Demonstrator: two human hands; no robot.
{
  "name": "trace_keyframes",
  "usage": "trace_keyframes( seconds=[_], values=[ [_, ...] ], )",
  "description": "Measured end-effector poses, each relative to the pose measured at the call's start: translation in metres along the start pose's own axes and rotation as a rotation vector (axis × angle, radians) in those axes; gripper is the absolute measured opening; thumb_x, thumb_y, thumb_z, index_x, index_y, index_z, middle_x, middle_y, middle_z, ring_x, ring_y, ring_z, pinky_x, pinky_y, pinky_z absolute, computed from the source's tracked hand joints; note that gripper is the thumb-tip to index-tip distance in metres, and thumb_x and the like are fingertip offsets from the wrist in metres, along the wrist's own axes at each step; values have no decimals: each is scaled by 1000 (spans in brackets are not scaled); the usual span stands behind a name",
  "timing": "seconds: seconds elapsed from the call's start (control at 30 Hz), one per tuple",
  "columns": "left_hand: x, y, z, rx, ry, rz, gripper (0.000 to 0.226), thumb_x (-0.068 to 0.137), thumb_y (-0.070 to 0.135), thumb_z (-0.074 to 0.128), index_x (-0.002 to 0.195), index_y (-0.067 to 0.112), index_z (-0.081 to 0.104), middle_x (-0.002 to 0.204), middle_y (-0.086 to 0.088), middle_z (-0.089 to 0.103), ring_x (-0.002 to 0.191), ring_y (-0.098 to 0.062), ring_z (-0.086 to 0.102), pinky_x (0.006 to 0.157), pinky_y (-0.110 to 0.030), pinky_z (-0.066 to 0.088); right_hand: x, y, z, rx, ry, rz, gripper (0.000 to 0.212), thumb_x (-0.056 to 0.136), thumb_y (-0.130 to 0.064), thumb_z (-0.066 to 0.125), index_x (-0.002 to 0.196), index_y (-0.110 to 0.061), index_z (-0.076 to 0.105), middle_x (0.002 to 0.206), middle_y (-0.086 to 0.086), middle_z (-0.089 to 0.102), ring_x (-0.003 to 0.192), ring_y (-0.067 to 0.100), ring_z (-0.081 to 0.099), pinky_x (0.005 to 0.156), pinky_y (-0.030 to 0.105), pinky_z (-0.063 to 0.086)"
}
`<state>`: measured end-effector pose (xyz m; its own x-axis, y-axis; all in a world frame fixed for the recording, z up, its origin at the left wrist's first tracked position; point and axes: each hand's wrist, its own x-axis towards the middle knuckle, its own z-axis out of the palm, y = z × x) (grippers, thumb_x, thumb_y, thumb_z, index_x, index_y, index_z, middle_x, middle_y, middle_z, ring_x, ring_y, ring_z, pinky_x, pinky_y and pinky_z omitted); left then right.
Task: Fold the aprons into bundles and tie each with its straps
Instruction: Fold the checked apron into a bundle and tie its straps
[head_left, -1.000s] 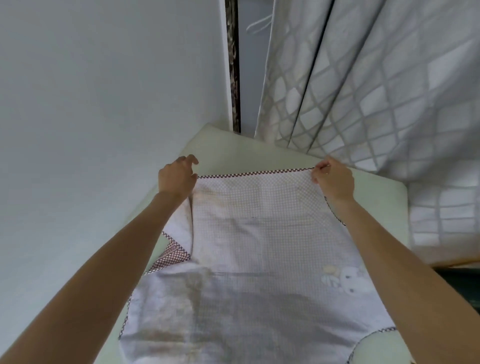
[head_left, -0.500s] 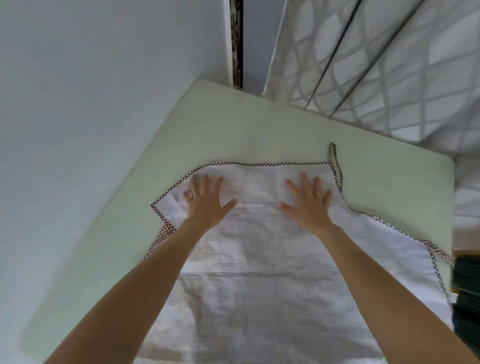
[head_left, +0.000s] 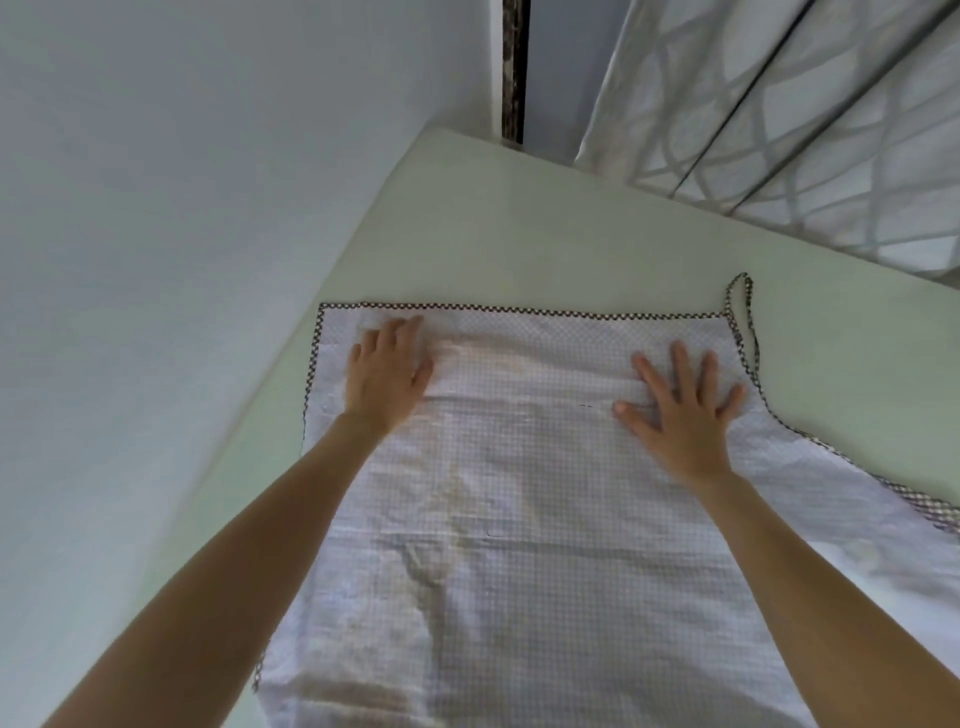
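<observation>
A white checked apron (head_left: 519, 493) with dark checkered trim lies spread flat on a pale mattress-like surface (head_left: 545, 234). Its top hem runs straight across the far side. A thin strap loop (head_left: 740, 312) sticks out at the apron's far right corner. My left hand (head_left: 387, 374) presses flat on the cloth near the far left corner, fingers close together. On the right side my right hand (head_left: 680, 415) lies flat with fingers spread, just inside the trimmed edge. Neither hand grips anything.
A plain white wall (head_left: 182, 208) runs along the left of the surface. A patterned grey-white curtain (head_left: 805, 114) hangs at the back right. A dark narrow gap (head_left: 514, 67) shows between wall and curtain.
Both hands slid outward from the middle of the apron toward its far corners, flattening the cloth. The left side's folded flap now lies straight. A second ago the hands held the top hem.
</observation>
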<state>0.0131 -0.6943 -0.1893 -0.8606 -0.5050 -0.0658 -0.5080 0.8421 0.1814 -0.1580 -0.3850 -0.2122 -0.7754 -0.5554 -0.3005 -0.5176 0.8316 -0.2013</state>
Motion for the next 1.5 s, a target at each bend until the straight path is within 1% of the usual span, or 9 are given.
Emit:
trace_keyframes(
  seconds=[0.27,0.37,0.5,0.7,0.83,1.0,1.13,1.3,1.5],
  values=[
    [32,5,11,-11,-204,-220,74,90,61,34,149,25,7,158,-5,-5,144,-28,-8,111,-57,-3,16,-22,-2,18,-48,92,80,77,-84,20,145,-49,-4,156,-1,-22,139,32,-27,105,64,-18],
    [29,37,8,-162,-126,-229,67,92,52,39,148,22,17,157,-10,6,144,-28,0,116,-50,5,26,-34,-7,109,-19,41,74,84,-70,36,147,-43,7,156,2,-20,140,30,-27,105,63,-19],
    [-3,118,6,-316,-29,65,57,93,45,46,142,18,33,152,-8,25,142,-26,15,114,-41,16,1,-20,-16,190,285,22,55,90,-43,55,141,-32,37,158,6,6,145,29,-4,110,56,-11],
    [-80,219,31,-371,-183,382,57,89,45,52,139,19,39,146,-1,36,133,-21,31,108,-40,30,-95,56,-20,305,646,251,28,88,-12,51,113,-12,62,122,10,58,114,31,48,96,39,35],
    [-108,257,53,-139,-355,438,77,86,63,43,148,27,15,157,-1,3,144,-23,0,116,-48,-1,-138,132,-30,227,560,381,29,82,-2,57,110,-9,63,108,14,61,98,35,55,81,39,45],
    [-121,264,67,-34,-413,427,93,79,72,42,148,30,-3,155,-2,-22,141,-23,-21,113,-53,-11,-136,190,-32,38,398,333,35,84,-15,62,117,-8,55,116,20,53,102,38,50,84,45,45],
    [-120,261,67,-52,-461,426,98,76,73,47,148,33,-6,153,1,-27,140,-19,-26,113,-51,-13,-113,214,-27,-58,456,235,22,90,-22,52,103,-7,62,107,19,57,96,38,49,83,44,41],
    [-119,266,62,-31,-474,404,99,76,73,48,147,34,-8,153,2,-26,139,-17,-28,114,-50,-12,-79,239,-45,47,459,148,33,88,-23,37,93,0,60,100,22,58,92,39,51,79,42,37],
    [-120,267,62,-28,-479,375,101,73,74,51,147,36,-6,153,6,-27,139,-14,-28,113,-45,-15,-86,241,-39,60,324,-147,34,79,-39,60,93,-8,60,91,14,59,84,35,53,71,41,42]
  ],
)
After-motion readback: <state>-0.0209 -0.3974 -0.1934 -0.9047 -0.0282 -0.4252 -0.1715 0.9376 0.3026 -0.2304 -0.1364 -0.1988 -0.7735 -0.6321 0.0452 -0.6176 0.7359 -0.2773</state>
